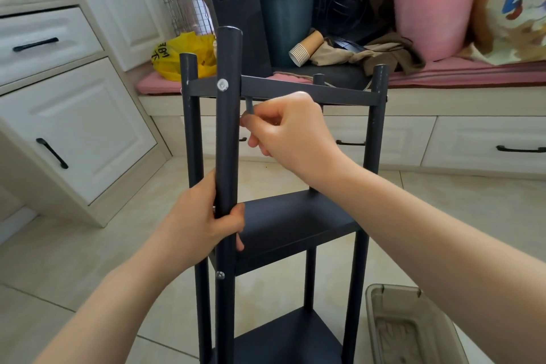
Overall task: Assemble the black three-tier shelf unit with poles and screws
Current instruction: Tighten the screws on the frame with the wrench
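The black three-tier shelf unit (292,224) stands upright on the tiled floor in front of me. My left hand (204,216) grips the near pole (227,133) at the height of the middle shelf. A silver screw (222,85) sits in that pole at the top shelf's (295,89) front edge, and another screw (220,275) shows lower down. My right hand (283,133) pinches a small dark hex key (249,106) just right of the pole, under the top shelf's edge. Three other poles stand at the remaining corners.
White drawers and cabinet (59,103) stand to the left. A pink-cushioned bench (443,74) behind holds a yellow bag (189,53), a black computer tower (236,18), a dark bin, paper cups and a pink tub (428,9). A translucent plastic box (410,328) lies on the floor at lower right.
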{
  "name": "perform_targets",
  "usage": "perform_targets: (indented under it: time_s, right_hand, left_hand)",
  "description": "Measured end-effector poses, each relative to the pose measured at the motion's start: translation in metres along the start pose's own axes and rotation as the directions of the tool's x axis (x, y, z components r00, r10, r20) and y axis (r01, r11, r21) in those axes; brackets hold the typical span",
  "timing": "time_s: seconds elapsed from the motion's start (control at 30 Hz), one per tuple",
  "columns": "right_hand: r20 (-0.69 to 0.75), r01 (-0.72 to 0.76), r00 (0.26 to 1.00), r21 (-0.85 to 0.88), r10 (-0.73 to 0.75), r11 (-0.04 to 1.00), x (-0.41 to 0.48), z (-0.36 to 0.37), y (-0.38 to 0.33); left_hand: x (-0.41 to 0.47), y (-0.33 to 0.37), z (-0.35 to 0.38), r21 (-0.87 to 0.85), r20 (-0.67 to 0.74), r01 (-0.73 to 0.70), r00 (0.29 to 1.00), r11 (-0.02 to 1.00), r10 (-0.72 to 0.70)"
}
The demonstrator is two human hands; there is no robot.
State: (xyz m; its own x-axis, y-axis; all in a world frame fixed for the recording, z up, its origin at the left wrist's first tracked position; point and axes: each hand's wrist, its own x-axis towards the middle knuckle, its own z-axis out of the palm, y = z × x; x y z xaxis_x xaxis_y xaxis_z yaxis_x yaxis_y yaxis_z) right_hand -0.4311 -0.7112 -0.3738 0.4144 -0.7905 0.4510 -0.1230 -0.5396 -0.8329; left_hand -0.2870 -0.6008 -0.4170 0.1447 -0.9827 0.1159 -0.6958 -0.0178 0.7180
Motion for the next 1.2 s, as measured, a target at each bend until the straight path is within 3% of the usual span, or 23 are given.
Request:
perform_targets:
  time_s: [0.13, 0.4, 0.57, 0.87, 1.2]
  right_hand:
    - [-0.078, 0.06, 0.995, -0.064, -0.065, 0.996, -0.001, 0.009, 0.005]
    - [-0.28, 0.122, 0.953, 0.007, -0.115, 0.993, -0.001, 0.036, 0.015]
    - [-0.313, 0.126, 0.944, 0.053, -0.103, 0.991, 0.003, 0.045, 0.018]
    - [-0.159, 0.094, 0.984, 0.054, -0.084, 0.994, -0.002, 0.037, 0.017]
    - [-0.098, 0.039, 0.994, -0.014, -0.04, 0.999, 0.0, 0.007, 0.013]
  left_hand:
    - [-0.001, -0.002, -0.001, 0.018, -0.003, -0.007, 1.0, 1.0, 0.007]
    - [0.001, 0.002, 0.003, -0.002, -0.013, -0.021, 1.0, 1.0, 0.021]
    - [0.003, 0.002, 0.003, 0.008, -0.011, -0.033, 0.999, 0.999, 0.033]
    - [0.003, 0.001, 0.004, 0.023, -0.013, -0.036, 0.999, 0.999, 0.036]
    - [0.001, 0.002, 0.004, 0.042, -0.013, -0.044, 0.999, 0.998, 0.045]
